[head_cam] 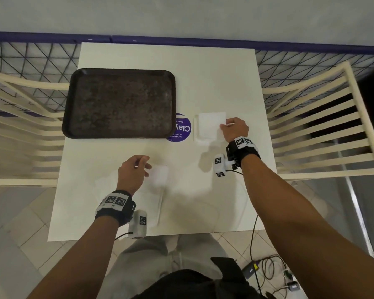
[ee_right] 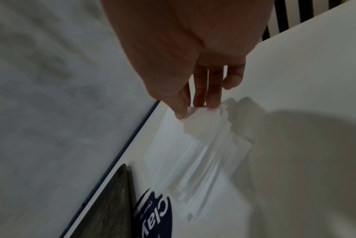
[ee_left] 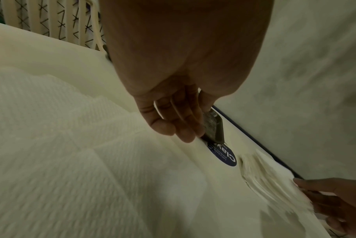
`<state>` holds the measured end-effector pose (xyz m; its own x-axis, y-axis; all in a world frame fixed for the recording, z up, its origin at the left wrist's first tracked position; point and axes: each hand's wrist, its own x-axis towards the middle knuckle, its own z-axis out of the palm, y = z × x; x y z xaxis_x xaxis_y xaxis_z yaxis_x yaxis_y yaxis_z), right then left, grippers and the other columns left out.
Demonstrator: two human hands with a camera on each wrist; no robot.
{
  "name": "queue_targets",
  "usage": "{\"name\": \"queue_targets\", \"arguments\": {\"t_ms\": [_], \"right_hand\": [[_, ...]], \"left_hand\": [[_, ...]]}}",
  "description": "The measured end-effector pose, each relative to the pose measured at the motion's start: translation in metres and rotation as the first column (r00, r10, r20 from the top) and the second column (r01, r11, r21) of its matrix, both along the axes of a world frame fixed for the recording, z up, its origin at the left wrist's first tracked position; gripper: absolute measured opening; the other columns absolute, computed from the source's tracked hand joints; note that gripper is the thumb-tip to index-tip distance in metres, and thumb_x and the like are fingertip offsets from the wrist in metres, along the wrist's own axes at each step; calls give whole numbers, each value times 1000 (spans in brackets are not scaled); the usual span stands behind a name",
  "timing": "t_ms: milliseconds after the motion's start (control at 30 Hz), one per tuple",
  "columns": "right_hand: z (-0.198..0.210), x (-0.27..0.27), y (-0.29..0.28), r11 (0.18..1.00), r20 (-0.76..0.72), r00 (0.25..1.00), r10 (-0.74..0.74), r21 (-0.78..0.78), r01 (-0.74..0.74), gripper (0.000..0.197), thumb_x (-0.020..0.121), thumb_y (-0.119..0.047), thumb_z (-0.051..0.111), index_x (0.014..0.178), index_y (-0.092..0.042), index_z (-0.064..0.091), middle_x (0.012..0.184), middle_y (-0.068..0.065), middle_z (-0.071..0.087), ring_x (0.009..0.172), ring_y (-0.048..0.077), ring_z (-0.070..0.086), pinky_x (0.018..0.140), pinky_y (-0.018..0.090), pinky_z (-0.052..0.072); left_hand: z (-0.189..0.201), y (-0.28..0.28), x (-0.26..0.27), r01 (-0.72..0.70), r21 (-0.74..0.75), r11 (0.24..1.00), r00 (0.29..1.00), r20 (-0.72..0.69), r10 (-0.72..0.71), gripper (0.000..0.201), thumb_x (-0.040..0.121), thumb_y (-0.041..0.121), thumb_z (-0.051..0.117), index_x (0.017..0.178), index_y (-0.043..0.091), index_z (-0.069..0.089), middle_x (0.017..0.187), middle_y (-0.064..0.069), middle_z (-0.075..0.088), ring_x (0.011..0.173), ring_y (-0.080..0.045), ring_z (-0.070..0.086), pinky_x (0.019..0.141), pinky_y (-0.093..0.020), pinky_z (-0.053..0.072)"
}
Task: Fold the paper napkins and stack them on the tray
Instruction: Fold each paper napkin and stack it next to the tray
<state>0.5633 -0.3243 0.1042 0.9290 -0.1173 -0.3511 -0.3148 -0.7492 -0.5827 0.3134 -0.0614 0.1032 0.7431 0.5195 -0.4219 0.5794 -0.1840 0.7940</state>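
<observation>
A dark tray point(head_cam: 119, 103) lies bare on the back left of the white table point(head_cam: 203, 83). Right of it is a stack of white napkins point(head_cam: 207, 128). My right hand point(head_cam: 225, 126) pinches the near right corner of the top napkin; the right wrist view shows thumb and fingers point(ee_right: 193, 109) closed on that corner of the stack point(ee_right: 203, 153). Near the front edge lies a spread napkin point(head_cam: 151, 199), blurred. My left hand point(head_cam: 146, 167) hovers over it, fingers fairly straight, with the fingertips point(ee_left: 183, 135) at the napkin's point(ee_left: 71, 161) far edge and nothing between them.
A round blue sticker point(head_cam: 181, 128) sits between tray and stack. Cream slatted chairs stand at the left point(head_cam: 20, 117) and right point(head_cam: 324, 130) of the table. A wire fence point(head_cam: 30, 61) runs behind. Cables point(head_cam: 272, 270) lie on the floor at my right.
</observation>
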Motion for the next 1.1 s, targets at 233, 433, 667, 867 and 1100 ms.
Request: {"name": "queue_targets", "arguments": {"t_ms": [233, 433, 667, 867, 1100], "right_hand": [[13, -32, 12, 995, 207, 976, -70, 85, 54, 21, 89, -21, 69, 109, -17, 64, 109, 10, 62, 98, 23, 61, 83, 26, 44], [23, -113, 52, 974, 187, 982, 29, 215, -70, 15, 88, -10, 63, 100, -17, 70, 86, 0, 66, 80, 15, 62, 78, 24, 48], [-3, -210, 92, 949, -117, 943, 312, -20, -316, 22, 95, -25, 54, 85, -16, 72, 99, 8, 75, 95, 28, 68, 82, 25, 46], [-19, -252, 110, 957, -276, 922, 272, -19, -288, 36, 91, -42, 66, 105, -10, 77, 108, 9, 75, 106, 27, 69, 82, 23, 47], [-17, -264, 124, 990, -331, 934, 138, 69, -122, 38, 79, -42, 82, 102, -12, 78, 107, 3, 76, 103, 21, 69, 80, 18, 43]], "left_hand": [[1, 3, -3, 1, 27, 1000, 1000, 29, -1, 22, 104, 32, 54, 109, 19, 72, 86, 6, 76, 67, -16, 72, 67, -29, 53], [-6, 15, -17, 14, 82, 997, 1000, -2, -14, 18, 102, 32, 57, 101, 22, 71, 89, 7, 76, 82, -20, 73, 87, -38, 58], [-12, 30, -48, 114, 202, 973, 982, -171, -79, 23, 100, 23, 61, 116, 10, 71, 118, -8, 73, 115, -28, 64, 103, -33, 45], [-10, 37, -64, 186, 217, 958, 954, -275, -123, 32, 97, 26, 67, 121, 5, 70, 125, -11, 71, 122, -29, 63, 111, -35, 43], [-10, 33, -73, 133, 128, 983, 960, -263, -95, 22, 89, 21, 79, 106, 7, 77, 114, -11, 75, 112, -29, 68, 105, -39, 51]]}}
